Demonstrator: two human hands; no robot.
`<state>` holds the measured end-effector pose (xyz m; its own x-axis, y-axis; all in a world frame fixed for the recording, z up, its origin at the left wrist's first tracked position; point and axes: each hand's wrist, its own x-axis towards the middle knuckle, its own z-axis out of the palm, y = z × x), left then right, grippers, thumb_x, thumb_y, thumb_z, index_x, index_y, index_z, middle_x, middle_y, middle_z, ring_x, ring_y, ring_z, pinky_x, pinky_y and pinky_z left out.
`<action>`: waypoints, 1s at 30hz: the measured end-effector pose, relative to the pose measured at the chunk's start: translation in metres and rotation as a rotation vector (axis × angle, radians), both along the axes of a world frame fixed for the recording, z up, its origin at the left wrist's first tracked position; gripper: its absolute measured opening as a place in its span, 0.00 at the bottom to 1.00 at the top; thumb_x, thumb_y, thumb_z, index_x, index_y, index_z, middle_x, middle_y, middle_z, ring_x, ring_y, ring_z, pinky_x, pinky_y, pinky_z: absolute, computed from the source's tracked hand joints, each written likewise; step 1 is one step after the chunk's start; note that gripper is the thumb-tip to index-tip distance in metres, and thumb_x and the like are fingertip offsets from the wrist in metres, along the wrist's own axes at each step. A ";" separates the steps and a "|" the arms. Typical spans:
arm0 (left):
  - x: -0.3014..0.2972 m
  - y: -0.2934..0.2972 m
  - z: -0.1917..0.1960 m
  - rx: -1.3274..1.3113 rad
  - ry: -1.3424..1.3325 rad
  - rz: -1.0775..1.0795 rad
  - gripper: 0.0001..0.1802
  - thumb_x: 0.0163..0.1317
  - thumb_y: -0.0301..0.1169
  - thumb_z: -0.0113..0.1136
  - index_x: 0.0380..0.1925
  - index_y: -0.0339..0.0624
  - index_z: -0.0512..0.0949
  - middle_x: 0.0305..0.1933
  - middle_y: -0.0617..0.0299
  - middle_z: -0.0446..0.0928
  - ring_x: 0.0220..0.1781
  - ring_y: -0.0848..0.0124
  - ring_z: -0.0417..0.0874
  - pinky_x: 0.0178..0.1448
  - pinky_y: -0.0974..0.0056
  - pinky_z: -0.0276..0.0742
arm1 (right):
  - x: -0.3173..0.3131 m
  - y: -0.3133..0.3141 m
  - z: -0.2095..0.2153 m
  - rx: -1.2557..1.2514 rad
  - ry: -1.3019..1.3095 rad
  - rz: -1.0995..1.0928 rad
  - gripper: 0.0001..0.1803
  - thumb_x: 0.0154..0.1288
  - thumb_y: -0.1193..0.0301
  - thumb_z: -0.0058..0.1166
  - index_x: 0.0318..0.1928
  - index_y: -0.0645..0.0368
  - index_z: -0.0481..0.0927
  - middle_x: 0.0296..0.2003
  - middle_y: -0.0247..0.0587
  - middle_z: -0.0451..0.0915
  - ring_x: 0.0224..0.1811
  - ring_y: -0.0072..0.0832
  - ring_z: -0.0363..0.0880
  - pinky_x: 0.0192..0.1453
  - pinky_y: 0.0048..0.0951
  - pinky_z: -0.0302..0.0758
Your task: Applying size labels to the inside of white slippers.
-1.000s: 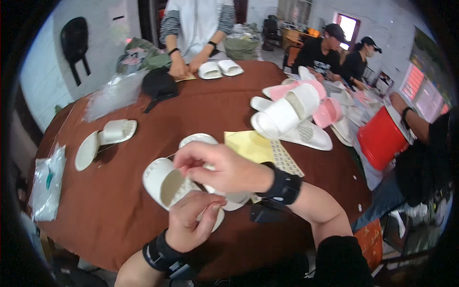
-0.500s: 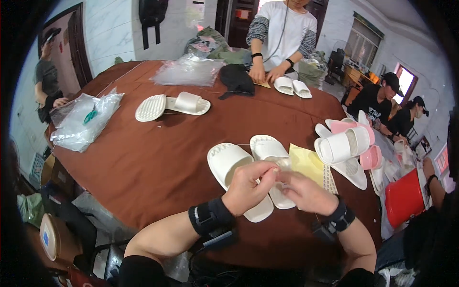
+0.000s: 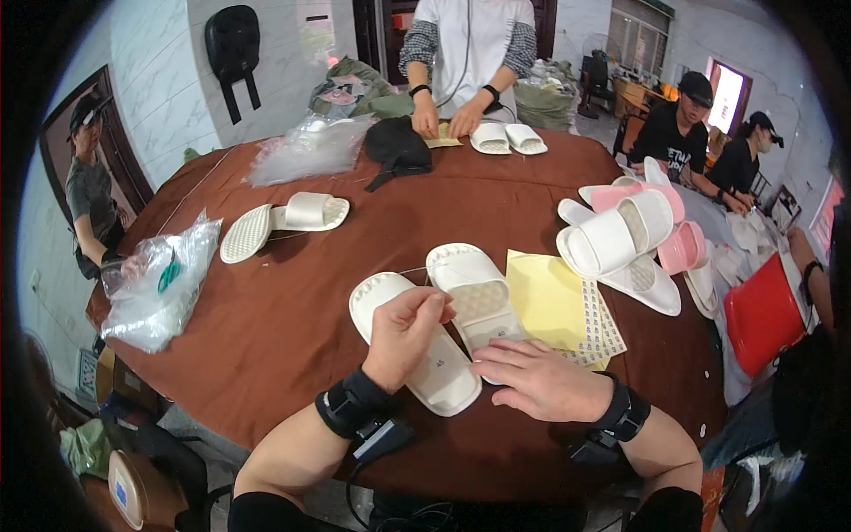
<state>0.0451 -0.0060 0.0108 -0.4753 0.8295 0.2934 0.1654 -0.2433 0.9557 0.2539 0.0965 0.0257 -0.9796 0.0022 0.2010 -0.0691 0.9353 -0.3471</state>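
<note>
A pair of white slippers lies side by side in front of me. Over the left slipper [image 3: 450, 377] hovers my left hand [image 3: 403, 337], thumb and fingers pinched together; whatever may be between the fingertips is too small to make out. My right hand [image 3: 550, 381] rests with outstretched fingers at the heel of the right slipper [image 3: 470, 282], covering part of it. Each insole bears a small printed label near the heel. Yellow label sheets [image 3: 542, 297] with rows of small stickers lie just right of the pair, partly beneath my right hand's side.
White and pink slippers [image 3: 620, 235] are heaped at the right, near a red bin [image 3: 762, 315]. Another slipper pair [image 3: 297, 215] lies at the left. Clear plastic bags [image 3: 164, 297] hold green scissors [image 3: 168, 273] on top. Across the brown-covered table [image 3: 292, 328], a person handles a yellow sheet.
My hands have separated: the left drew away leftward, the right came down flat on the right slipper's heel. The whole view shifted slightly. The person at left now reaches to the plastic bags.
</note>
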 end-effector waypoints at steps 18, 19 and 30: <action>0.001 -0.009 0.014 0.147 0.204 0.090 0.12 0.71 0.27 0.47 0.38 0.30 0.80 0.36 0.60 0.81 0.40 0.74 0.81 0.48 0.68 0.77 | 0.007 -0.012 -0.003 0.172 -0.002 0.054 0.29 0.58 0.67 0.61 0.59 0.58 0.70 0.60 0.39 0.69 0.65 0.42 0.61 0.68 0.42 0.58; -0.003 -0.011 0.018 0.147 0.205 0.108 0.12 0.71 0.27 0.47 0.38 0.30 0.80 0.36 0.60 0.81 0.40 0.74 0.81 0.48 0.68 0.77 | 0.008 -0.012 -0.005 0.176 0.001 0.045 0.28 0.58 0.66 0.61 0.59 0.58 0.70 0.61 0.39 0.69 0.65 0.42 0.61 0.68 0.42 0.58; -0.156 -0.032 -0.007 0.011 -0.022 0.302 0.13 0.67 0.33 0.53 0.46 0.37 0.75 0.40 0.61 0.76 0.41 0.70 0.78 0.45 0.65 0.76 | 0.014 -0.007 -0.014 0.200 0.062 0.034 0.29 0.59 0.66 0.59 0.60 0.59 0.68 0.62 0.41 0.68 0.65 0.44 0.62 0.67 0.44 0.59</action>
